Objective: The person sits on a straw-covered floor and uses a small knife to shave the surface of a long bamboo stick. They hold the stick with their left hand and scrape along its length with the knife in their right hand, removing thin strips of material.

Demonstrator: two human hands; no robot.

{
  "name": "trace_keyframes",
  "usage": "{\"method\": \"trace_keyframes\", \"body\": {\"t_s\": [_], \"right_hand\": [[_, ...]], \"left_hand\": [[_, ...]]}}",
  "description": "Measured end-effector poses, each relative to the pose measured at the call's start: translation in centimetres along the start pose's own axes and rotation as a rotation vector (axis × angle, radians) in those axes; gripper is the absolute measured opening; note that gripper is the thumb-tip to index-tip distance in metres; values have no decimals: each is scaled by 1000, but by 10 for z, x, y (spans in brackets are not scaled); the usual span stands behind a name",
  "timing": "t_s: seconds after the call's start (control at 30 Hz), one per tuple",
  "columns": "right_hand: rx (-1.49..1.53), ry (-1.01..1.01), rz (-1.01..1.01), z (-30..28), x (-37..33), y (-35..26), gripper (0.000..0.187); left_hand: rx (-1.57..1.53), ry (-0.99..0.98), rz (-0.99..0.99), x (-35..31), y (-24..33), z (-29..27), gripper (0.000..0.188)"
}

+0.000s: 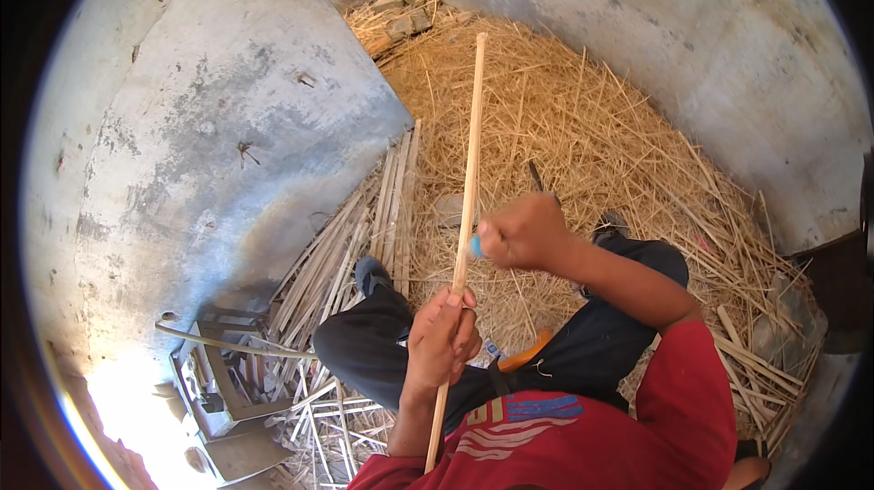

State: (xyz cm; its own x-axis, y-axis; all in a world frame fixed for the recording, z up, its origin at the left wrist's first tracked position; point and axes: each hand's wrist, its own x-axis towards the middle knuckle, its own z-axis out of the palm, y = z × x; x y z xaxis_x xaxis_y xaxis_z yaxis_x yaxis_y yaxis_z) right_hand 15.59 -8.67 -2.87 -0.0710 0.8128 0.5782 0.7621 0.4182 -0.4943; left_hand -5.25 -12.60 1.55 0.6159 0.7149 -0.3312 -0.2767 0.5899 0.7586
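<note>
Stick (pixel 472 162), in left hand (pixel 441 337), beside right hand (pixel 525 233)

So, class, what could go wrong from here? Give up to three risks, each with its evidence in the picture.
1. The bare left hand grips the long pale strip, so a splinter might catch the skin.
2. The right hand, apparently holding a dark thin object, is close to the strip; a slip could perhaps knock the left hand.
3. Loose strips lie beside the left shoe, so a foot might slide.
</note>
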Motion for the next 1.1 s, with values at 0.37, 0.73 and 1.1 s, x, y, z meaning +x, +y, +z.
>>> {"method": "trace_keyframes", "body": {"t_s": [0.37, 0.73, 1.1], "right_hand": [[-210, 98, 53, 13, 16, 33, 40], [-196, 67, 87, 16, 11, 37, 40], [3, 69, 15, 7, 6, 4, 36]], "left_hand": [[-60, 14, -37, 5, -2, -4, 21], [324, 77, 28, -2, -5, -8, 20], [-342, -100, -140, -4, -6, -5, 20]]}}
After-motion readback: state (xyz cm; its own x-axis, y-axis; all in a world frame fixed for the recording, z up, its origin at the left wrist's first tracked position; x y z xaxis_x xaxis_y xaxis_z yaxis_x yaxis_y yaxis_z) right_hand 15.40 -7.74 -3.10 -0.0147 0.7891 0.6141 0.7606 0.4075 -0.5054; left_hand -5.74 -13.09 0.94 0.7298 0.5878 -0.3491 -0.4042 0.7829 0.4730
